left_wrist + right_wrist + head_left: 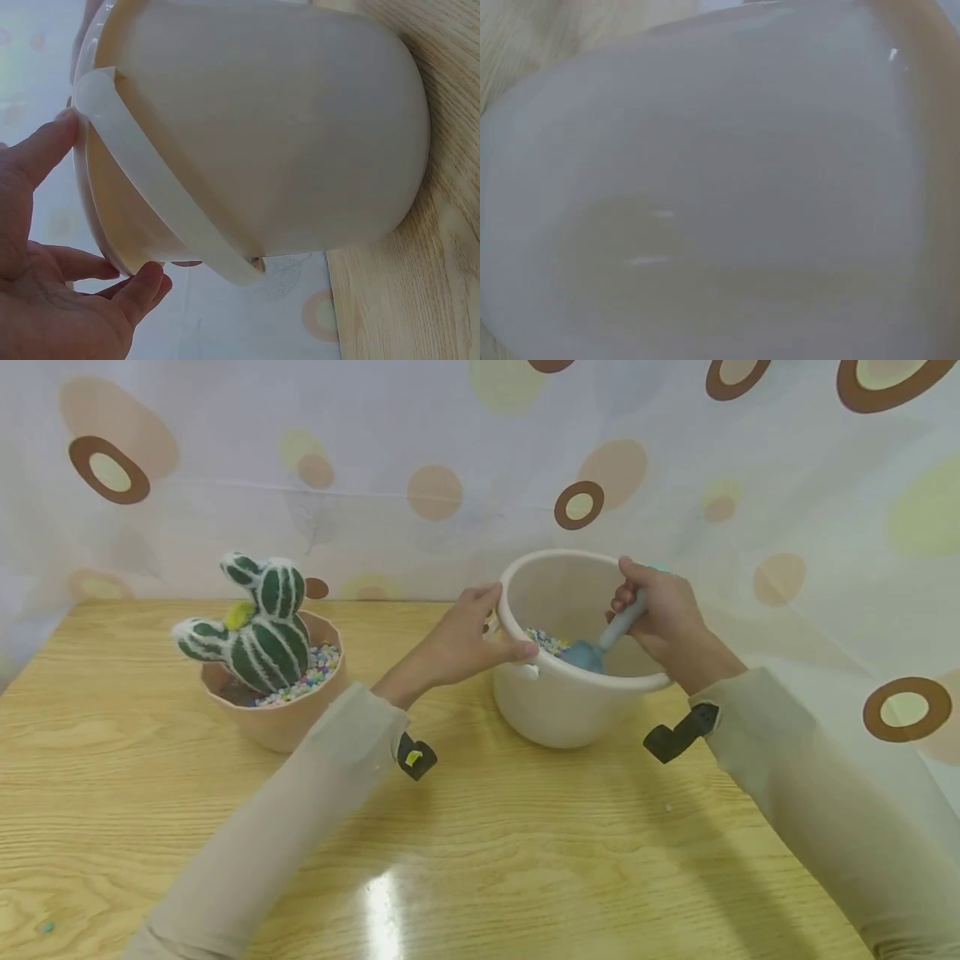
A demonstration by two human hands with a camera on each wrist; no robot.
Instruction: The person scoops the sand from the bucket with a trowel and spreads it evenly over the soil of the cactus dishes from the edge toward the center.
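A white plastic bucket stands tilted toward me on the table, with small multicoloured pebbles inside. My left hand grips its rim at the left, the thumb and fingers on either side, as the left wrist view shows beside the bucket's handle. Over the right side of the rim, my right hand holds a blue-grey toy shovel by its handle. The blade reaches down near the pebbles; its tip is hidden by the near rim. Only the bucket wall fills the right wrist view.
To the left, a green felt-like cactus stands in a pinkish pot partly filled with similar pebbles. A patterned curtain hangs behind and to the right. One stray pebble lies on the wooden table.
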